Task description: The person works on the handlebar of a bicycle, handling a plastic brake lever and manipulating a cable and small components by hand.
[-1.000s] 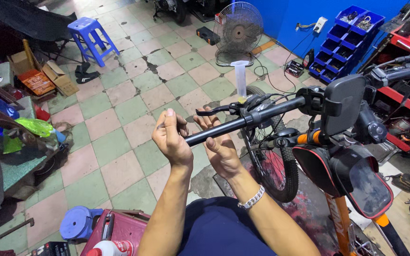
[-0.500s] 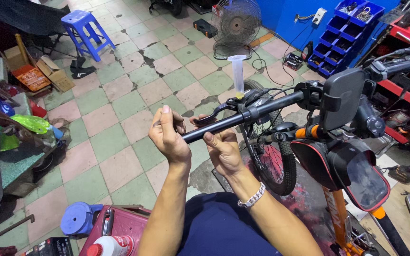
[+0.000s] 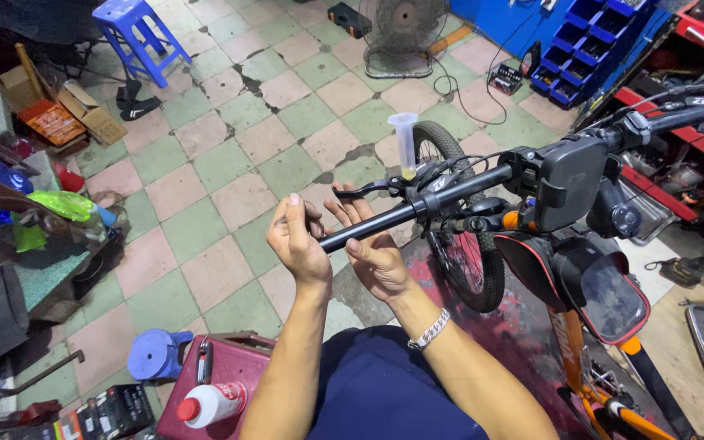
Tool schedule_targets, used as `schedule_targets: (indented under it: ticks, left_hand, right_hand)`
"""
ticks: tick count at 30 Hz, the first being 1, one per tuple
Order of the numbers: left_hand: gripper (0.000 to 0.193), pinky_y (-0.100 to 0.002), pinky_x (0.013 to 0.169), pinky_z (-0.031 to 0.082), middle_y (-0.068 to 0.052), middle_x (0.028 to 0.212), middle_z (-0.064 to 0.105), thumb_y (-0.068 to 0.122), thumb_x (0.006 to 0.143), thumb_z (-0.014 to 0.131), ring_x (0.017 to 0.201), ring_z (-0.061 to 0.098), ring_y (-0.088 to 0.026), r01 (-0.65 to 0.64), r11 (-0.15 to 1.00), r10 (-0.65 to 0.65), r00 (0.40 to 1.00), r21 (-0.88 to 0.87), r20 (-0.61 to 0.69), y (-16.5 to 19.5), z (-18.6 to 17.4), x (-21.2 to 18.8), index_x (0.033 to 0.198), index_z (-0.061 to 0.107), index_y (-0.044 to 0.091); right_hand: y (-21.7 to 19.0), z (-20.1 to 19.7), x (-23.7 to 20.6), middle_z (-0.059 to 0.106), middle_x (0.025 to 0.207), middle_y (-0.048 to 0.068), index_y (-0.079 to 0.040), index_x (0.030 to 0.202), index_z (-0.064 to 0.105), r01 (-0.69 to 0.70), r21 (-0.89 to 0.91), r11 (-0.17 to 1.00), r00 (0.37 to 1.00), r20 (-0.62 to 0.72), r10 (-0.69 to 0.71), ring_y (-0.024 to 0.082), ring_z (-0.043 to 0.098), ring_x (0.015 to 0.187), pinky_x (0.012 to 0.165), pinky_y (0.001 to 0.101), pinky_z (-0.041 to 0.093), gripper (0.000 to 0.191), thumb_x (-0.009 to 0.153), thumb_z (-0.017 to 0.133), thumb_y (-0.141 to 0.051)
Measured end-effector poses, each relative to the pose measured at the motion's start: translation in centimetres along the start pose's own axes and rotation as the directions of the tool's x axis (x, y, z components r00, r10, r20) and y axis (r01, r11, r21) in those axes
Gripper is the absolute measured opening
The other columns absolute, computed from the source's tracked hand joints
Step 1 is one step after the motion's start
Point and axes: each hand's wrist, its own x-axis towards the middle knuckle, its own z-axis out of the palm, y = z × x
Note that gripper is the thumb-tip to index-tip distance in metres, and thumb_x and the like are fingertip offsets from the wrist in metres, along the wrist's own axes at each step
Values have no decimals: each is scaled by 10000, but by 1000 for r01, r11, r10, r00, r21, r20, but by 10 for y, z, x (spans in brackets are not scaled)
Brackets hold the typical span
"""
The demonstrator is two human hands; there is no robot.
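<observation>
1. The handlebar [image 3: 405,213], a bare black tube, ran from the bicycle's stem out to its free end between the person's two hands, above the tiled floor [image 3: 230,155]; it looked stiff and firmly fixed, so I judged it would not flex under a hand
2. The left hand [image 3: 297,244] sat at the very end of the bar, its fingers [image 3: 313,222] curled in at the tip with the thumb lying up alongside; whether they pinched the bar end itself or some small thing held against it I could not tell
3. The right hand [image 3: 375,254] lay just under the bar, palm up, fingers spread and slack, touching or nearly touching the tube; a metal bracelet [image 3: 429,330] showed on that wrist
4. The tube's surface looked smooth and probably slippery without a grip on it; a full wrap of the hand round the bare stretch near the end seemed the surest hold
5. Further in sat the brake lever [image 3: 360,191], and above its clamp stood a clear plastic funnel [image 3: 405,143], upright, with a little yellowish fluid at the bottom; it looked light and easy to knock, so best kept clear of
6. A black phone holder [image 3: 568,181] sat at the stem; the front wheel [image 3: 462,244] stood below; a white bottle with a red cap [image 3: 209,403] lay on a red box near the person's knee
</observation>
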Motion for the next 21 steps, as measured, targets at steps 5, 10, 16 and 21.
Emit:
schedule_targets:
  ticks: [5, 10, 16, 21]
  left_hand:
    - [391, -244, 478, 351, 14, 628, 493, 256, 1059, 519, 529, 416, -49, 41, 999, -41, 999, 31, 2, -2, -1, 6, 722, 546, 60]
    - [414, -240, 502, 306, 12, 634, 498, 254, 1081, 518, 542, 413, -47, -12, 998, 9, 999, 66, 43, -10, -7, 6, 723, 558, 51]
    - [402, -240, 494, 295, 9, 646, 499, 258, 1074, 510, 537, 397, -43, 15, 998, -18, 999, 54, 50, -8, -10, 4, 736, 565, 45]
    - [411, -240, 492, 299, 9, 643, 496, 263, 1076, 507, 537, 399, -45, 13, 998, -17, 998, 69, 59, -3, -7, 4, 733, 565, 44]
  right_hand:
    - [4, -5, 2, 368, 1635, 134, -23, 1606, 282, 6, 10, 1000, 999, -34, -6, 278, 367, 1513, 1226, 416, 340, 887, 884, 791, -101]
    - [19, -20, -8, 551, 1459, 196, 68, 1537, 415, 23, 4, 1000, 989, -145, -22, 270, 555, 1333, 1190, 402, 415, 746, 899, 795, -3]
    - [21, -19, -11, 516, 1496, 189, 3, 1595, 352, 18, 33, 999, 989, -148, -13, 253, 532, 1259, 1150, 386, 395, 846, 887, 815, -16]
    - [12, -3, -4, 287, 1672, 122, -68, 1620, 180, 35, -17, 999, 993, -108, -36, 257, 304, 1533, 1219, 415, 284, 1028, 830, 833, -145]
